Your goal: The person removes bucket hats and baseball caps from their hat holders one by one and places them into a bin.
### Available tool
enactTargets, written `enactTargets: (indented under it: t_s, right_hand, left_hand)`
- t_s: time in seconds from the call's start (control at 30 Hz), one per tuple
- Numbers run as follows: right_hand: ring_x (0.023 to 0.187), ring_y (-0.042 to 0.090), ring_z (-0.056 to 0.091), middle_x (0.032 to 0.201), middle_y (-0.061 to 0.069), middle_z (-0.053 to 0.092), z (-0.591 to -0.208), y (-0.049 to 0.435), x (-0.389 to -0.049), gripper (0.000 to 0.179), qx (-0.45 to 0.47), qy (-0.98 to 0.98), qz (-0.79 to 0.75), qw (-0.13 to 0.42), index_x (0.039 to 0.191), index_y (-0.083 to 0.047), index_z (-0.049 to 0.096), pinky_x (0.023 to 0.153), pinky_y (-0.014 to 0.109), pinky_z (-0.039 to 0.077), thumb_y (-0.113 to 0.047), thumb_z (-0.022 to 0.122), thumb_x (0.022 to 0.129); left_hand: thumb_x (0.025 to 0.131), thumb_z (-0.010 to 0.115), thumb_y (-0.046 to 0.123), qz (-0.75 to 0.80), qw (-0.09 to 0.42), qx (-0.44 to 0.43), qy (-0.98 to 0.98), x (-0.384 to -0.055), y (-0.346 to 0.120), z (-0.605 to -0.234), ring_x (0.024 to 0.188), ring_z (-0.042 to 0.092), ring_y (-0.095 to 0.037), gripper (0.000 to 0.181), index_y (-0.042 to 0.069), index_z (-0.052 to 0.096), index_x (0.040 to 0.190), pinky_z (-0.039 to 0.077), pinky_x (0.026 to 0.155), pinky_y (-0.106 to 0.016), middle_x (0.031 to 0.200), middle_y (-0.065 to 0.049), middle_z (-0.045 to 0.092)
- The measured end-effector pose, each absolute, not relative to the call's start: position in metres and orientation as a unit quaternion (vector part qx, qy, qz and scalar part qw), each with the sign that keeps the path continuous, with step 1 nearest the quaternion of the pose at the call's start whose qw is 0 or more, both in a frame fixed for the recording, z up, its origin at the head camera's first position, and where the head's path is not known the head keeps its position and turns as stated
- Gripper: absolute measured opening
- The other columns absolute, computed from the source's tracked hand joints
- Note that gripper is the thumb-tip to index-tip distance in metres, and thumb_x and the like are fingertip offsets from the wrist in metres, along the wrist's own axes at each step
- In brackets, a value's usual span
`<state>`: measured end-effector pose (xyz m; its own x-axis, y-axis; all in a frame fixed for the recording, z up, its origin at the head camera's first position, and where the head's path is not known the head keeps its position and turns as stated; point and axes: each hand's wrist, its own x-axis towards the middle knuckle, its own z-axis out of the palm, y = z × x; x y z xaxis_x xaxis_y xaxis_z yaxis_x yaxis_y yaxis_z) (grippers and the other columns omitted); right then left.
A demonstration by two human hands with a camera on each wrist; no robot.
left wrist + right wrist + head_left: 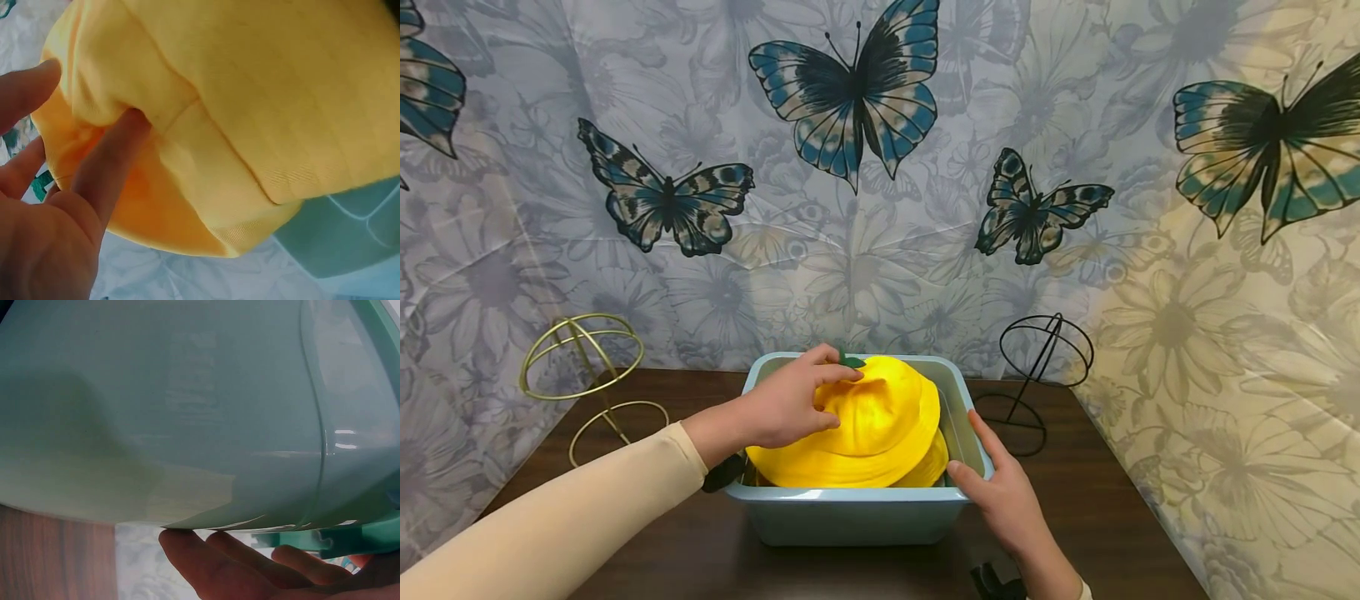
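A yellow bucket hat with a small green leaf on its crown lies in a light blue-green plastic basin. Beneath its brim, part of another yellow piece shows. My left hand reaches over the hat with thumb and fingers spread; in the left wrist view one fingertip presses into the yellow cloth. At the basin's right front corner, my right hand holds the rim, thumb over the edge and fingers along the outer wall. The right wrist view shows those fingers against the wall.
A gold wire stand is at the back left of the dark wooden table. Toward the back right is a black wire stand. Cloth printed with butterflies and flowers hangs behind and along the sides.
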<state>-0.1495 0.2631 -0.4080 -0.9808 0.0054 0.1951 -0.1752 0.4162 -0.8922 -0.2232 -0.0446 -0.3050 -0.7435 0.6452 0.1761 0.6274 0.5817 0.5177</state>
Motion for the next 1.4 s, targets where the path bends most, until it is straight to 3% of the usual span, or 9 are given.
enactTargets:
  t_s: [0.13,0.37,0.5,0.7,0.77,0.87,0.97,1.17,1.4]
  right_hand:
    - [0.144,0.034,0.024,0.160,0.009,0.029,-0.408,0.263,-0.149,0.073,0.053,-0.836,0.540,0.085,0.157,-0.014,0.032,0.109,0.064,0.024,-0.029,0.068,0.094]
    - [0.143,0.032,0.027,0.159,0.008,0.030,-0.410,0.264,-0.150,0.074,0.049,-0.837,0.539,0.084,0.157,-0.015,0.033,0.108,0.062,0.027,-0.030,0.068,0.094]
    - [0.142,0.031,0.028,0.159,0.008,0.031,-0.410,0.265,-0.150,0.074,0.047,-0.834,0.543,0.082,0.157,-0.015,0.033,0.107,0.061,0.027,-0.029,0.068,0.093]
    - [0.141,0.031,0.029,0.158,0.008,0.032,-0.411,0.266,-0.151,0.073,0.043,-0.832,0.548,0.079,0.157,-0.016,0.034,0.107,0.060,0.028,-0.029,0.069,0.093]
    - [0.141,0.031,0.029,0.158,0.008,0.032,-0.411,0.266,-0.151,0.073,0.042,-0.831,0.549,0.078,0.157,-0.017,0.034,0.107,0.060,0.028,-0.029,0.069,0.093]
    - [0.141,0.031,0.028,0.158,0.008,0.031,-0.411,0.266,-0.151,0.073,0.042,-0.830,0.550,0.077,0.157,-0.017,0.034,0.107,0.060,0.028,-0.029,0.069,0.093]
    - [0.143,0.032,0.026,0.159,0.007,0.030,-0.411,0.266,-0.151,0.073,0.042,-0.832,0.548,0.075,0.157,-0.017,0.034,0.107,0.062,0.027,-0.029,0.069,0.094]
    - [0.144,0.034,0.024,0.160,0.007,0.029,-0.410,0.266,-0.149,0.074,0.035,-0.835,0.545,0.068,0.157,-0.017,0.033,0.108,0.065,0.026,-0.030,0.068,0.094]
    - [0.145,0.033,0.023,0.160,0.006,0.029,-0.410,0.265,-0.151,0.073,0.041,-0.835,0.544,0.070,0.157,-0.017,0.033,0.108,0.065,0.024,-0.031,0.068,0.094]
  left_hand:
    - [0.082,0.076,-0.002,0.242,0.006,0.384,0.891,-0.220,-0.044,-0.309,0.098,0.051,-0.022,0.061,0.011,0.059,0.139,0.048,0.079,-0.027,0.125,-0.002,0.043]
    - [0.081,0.075,-0.005,0.191,0.026,0.375,0.907,-0.219,-0.042,-0.312,0.077,0.052,-0.017,0.069,0.015,0.054,0.144,0.050,0.067,-0.024,0.129,-0.003,0.039]
    - [0.082,0.078,0.000,0.216,0.050,0.374,0.901,-0.222,-0.045,-0.311,0.092,0.052,-0.020,0.073,0.018,0.050,0.147,0.050,0.076,-0.028,0.130,-0.003,0.040]
    - [0.090,0.076,0.018,0.301,0.090,0.348,0.883,-0.222,-0.063,-0.294,0.125,0.046,-0.032,0.065,0.023,0.050,0.149,0.044,0.100,-0.049,0.149,-0.008,0.036]
    - [0.092,0.073,0.022,0.291,0.087,0.337,0.891,-0.215,-0.070,-0.288,0.125,0.049,-0.031,0.054,0.022,0.056,0.143,0.046,0.098,-0.048,0.147,-0.008,0.040]
    - [0.093,0.072,0.030,0.250,0.092,0.327,0.907,-0.199,-0.079,-0.282,0.105,0.058,-0.020,0.041,0.018,0.065,0.132,0.052,0.087,-0.040,0.129,-0.001,0.054]
    - [0.093,0.070,0.040,0.223,0.127,0.334,0.907,-0.184,-0.089,-0.285,0.088,0.060,-0.011,0.040,0.017,0.069,0.126,0.052,0.078,-0.036,0.112,0.007,0.063]
    - [0.094,0.063,0.052,0.207,0.192,0.371,0.885,-0.180,-0.097,-0.309,0.115,0.058,-0.013,0.051,0.018,0.065,0.132,0.047,0.097,-0.043,0.123,0.010,0.064]
    - [0.100,0.053,0.050,0.214,0.220,0.415,0.856,-0.183,-0.097,-0.324,0.120,0.055,-0.010,0.052,0.016,0.059,0.140,0.045,0.101,-0.038,0.131,0.012,0.059]
